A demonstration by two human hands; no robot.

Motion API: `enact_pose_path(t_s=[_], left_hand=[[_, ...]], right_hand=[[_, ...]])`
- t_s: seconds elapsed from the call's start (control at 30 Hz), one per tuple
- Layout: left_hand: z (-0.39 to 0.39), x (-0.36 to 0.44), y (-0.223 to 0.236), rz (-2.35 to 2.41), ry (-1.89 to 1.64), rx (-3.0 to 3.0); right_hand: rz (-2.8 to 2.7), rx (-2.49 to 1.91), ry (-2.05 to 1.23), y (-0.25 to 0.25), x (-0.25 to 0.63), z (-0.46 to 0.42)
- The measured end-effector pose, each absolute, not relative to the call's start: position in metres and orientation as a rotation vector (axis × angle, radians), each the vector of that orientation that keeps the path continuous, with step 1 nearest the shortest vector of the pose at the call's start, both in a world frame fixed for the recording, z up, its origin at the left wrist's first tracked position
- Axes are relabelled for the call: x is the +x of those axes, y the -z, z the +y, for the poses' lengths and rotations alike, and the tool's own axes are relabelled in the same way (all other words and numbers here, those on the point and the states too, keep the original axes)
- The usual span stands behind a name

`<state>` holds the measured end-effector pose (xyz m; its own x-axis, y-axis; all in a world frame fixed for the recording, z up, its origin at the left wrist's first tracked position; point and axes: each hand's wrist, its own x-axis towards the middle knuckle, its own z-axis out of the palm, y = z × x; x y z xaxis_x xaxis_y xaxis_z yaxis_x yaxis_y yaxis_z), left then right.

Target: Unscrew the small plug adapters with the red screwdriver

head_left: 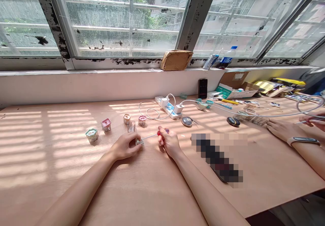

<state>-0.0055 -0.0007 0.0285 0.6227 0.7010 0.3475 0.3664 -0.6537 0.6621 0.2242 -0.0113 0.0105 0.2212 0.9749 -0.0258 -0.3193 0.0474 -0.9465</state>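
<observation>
My left hand (127, 146) is closed around a small clear-sided piece (139, 142), held low at the table; the fingers cover part of it. In my right hand (169, 142) is a screwdriver (163, 132) with a red handle. Its thin metal shaft points left, and the tip meets the piece or lies very close to it. Just beyond my left hand stands a clear open frame (131, 126). Small clear-walled boxes with coloured tops are nearby: green (91, 135), red-pink (106, 125), orange (127, 118) and pink (142, 120).
Behind my hands are a power strip (169, 108) with chargers and cables, and a round silver object (187, 121). A pixelated dark object (220, 161) lies to the right. Another person's hand (284, 129) works at the far right near a black mouse-shaped object (233, 121).
</observation>
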Motion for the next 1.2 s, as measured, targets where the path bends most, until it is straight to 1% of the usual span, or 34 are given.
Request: enact_pose_path(t_s=[1.2], left_hand=[[-0.0010,-0.0057,-0.0283,0.828,-0.834,2.318]], right_hand=[[-0.822,-1.075,-1.166,-0.0142,0.2213,-0.0135]])
